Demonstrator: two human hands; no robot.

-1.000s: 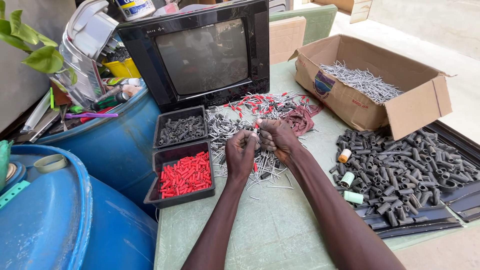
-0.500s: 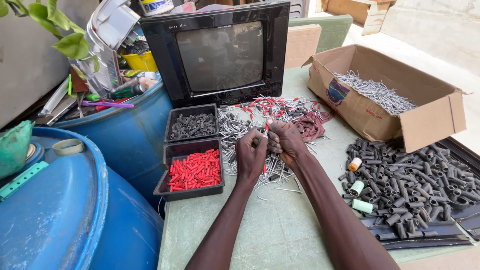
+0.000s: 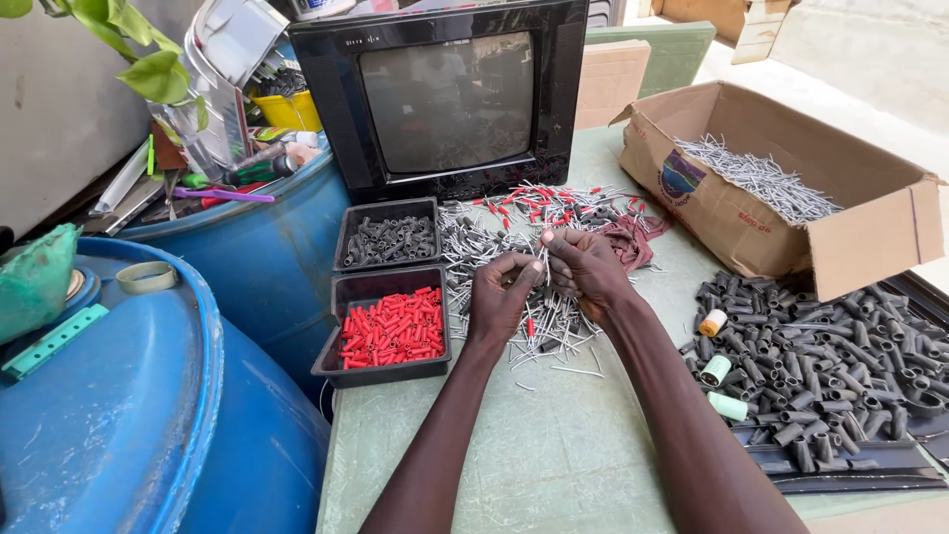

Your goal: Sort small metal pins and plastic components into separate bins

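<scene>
My left hand (image 3: 502, 294) and my right hand (image 3: 585, 267) meet fingertip to fingertip above a heap of thin metal pins (image 3: 494, 247), some with red caps. Both pinch a small pin piece between them; it is too small to make out clearly. Left of my hands a black tray (image 3: 341, 368) holds red plastic sleeves (image 3: 391, 326). Behind it a second black tray (image 3: 348, 225) holds grey sleeves (image 3: 390, 240).
An old black television (image 3: 450, 94) stands at the table's back. An open cardboard box (image 3: 870, 242) of metal pins is at right. Grey tubes (image 3: 830, 366) and pale spools pile on dark trays. Blue drums (image 3: 109, 415) with clutter and a plant stand at left.
The camera view has shifted a little to the left and closer. My hands stay together over the pin heap, fingers working the same small piece.
</scene>
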